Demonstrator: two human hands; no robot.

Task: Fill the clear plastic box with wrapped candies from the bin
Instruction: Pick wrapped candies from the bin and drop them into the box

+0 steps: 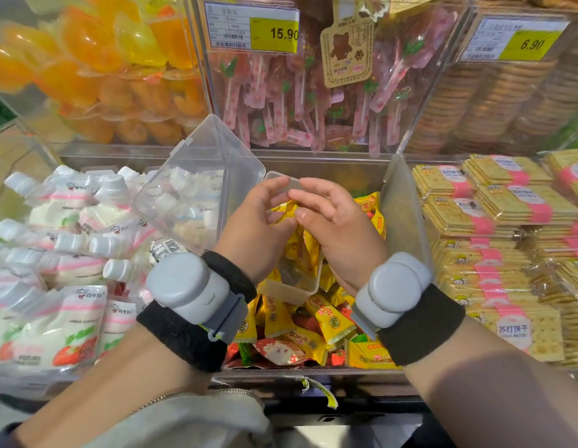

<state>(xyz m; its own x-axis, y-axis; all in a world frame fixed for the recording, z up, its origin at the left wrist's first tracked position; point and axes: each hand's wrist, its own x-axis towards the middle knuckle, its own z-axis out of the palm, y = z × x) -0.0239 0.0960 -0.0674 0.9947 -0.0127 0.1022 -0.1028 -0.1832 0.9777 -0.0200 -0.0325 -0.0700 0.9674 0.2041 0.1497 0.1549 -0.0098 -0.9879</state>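
Observation:
A clear plastic box (292, 291) sits in the candy bin (313, 370) on top of the loose sweets, its hinged lid (197, 176) swung open up and to the left. Several yellow wrapped candies (302, 250) lie inside it. My left hand (255, 224) and my right hand (337, 221) meet over the far end of the box. Their thumbs and fingertips pinch a yellow wrapped candy (289, 206) between them. The bin around the box holds more yellow, red and green wrapped candies (326, 321).
A clear divider (402, 215) walls the bin off from stacked cracker packs (494, 221) on the right. White pouch drinks (74, 253) fill the bin on the left. Behind stand clear bins of orange jelly cups (97, 59), pink lollipops (297, 101) and round biscuits (494, 98).

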